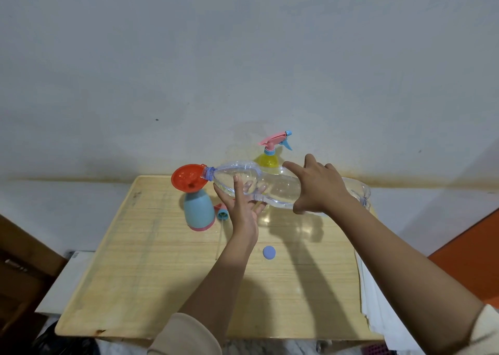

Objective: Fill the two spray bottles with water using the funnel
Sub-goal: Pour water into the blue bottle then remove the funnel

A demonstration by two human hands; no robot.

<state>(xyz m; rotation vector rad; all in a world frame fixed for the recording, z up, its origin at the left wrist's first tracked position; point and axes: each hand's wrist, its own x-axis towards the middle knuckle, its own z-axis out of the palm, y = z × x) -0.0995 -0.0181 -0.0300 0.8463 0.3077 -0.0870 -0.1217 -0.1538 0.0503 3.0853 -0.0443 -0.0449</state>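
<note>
Pouring: a big clear water bottle (278,190) lies almost level in the air, its mouth at the rim of the orange funnel (186,180).
Funnel: seated in the neck of the blue spray bottle (198,211), which stands on the table (162,287).
Left hand (243,214): fingers spread and fairly straight under the bottle's shoulder, thumb up on the near side, carrying the weight.
Right hand (321,190): wrapped over the bottle's middle, thumb underneath.
Second bottle: the yellow spray bottle (267,161) stands behind with its pink head on, so it looks not yet opened.
Loose parts: a spray head (222,213) with its tube lies just beside the blue bottle; a round cap (269,252) lies nearer.
Risk: the mouth meets only the funnel's edge, so a quick tilt could send water over the rim.
Risk: pushing on the funnel could tip the light blue bottle.
Risk: squeezing the soft bottle could make water surge.
</note>
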